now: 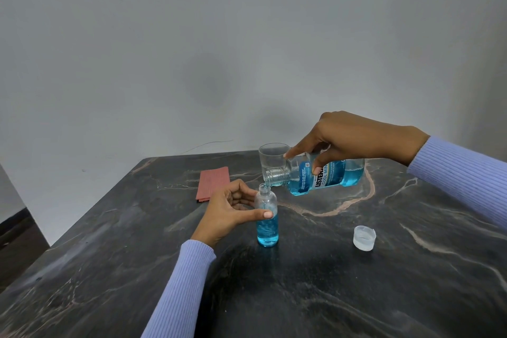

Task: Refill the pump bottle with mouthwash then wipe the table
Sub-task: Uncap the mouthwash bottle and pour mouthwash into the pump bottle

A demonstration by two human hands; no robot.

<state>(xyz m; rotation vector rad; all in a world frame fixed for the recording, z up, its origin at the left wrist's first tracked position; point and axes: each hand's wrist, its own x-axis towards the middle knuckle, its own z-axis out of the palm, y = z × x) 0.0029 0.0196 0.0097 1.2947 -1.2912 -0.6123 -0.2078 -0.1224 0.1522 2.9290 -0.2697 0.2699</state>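
Observation:
A small clear bottle [267,225] stands upright on the dark marble table [329,282], its neck open and its lower half full of blue liquid. My left hand [230,210] holds it, thumb across the front and fingers curled behind. My right hand [348,143] grips the large mouthwash bottle [326,175] from above. That bottle lies tipped nearly flat, its open mouth just over the small bottle's neck. No pump head is in view.
A clear glass [273,158] stands behind the mouthwash bottle's neck. A whitish cap [364,238] lies open side up to the right of the small bottle. A folded reddish cloth [212,183] lies at the back left. A grey wall rises behind the table.

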